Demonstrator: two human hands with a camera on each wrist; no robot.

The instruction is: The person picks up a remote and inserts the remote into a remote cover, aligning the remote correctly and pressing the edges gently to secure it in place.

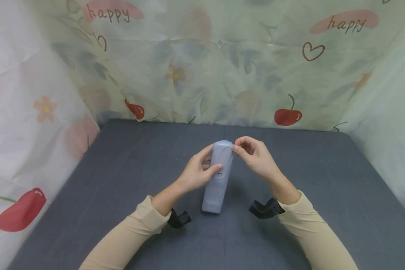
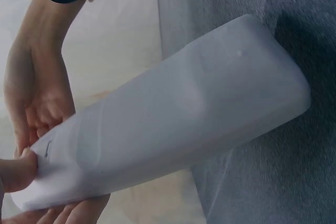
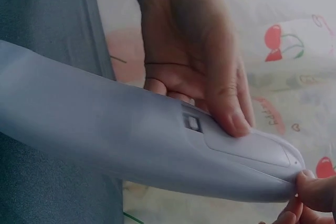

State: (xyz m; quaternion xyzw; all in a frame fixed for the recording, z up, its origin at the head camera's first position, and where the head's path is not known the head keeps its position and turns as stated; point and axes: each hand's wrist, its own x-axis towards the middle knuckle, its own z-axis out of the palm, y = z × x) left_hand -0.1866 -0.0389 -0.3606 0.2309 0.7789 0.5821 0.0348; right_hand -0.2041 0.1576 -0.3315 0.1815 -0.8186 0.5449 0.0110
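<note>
Remote: long, smooth, pale grey plastic, tapered, lower end on dark cloth. Left hand grasps its upper body, thumb across. Right hand pinches the rounded top.

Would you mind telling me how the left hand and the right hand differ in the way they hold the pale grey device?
The left hand wraps round the pale grey device at its upper middle, thumb lying on its face; the right hand only pinches the top end with its fingertips. The left hand sits lower and nearer the person, the right hand higher, at the tip. Both touch the device, and both arms wear beige sleeves.
</note>
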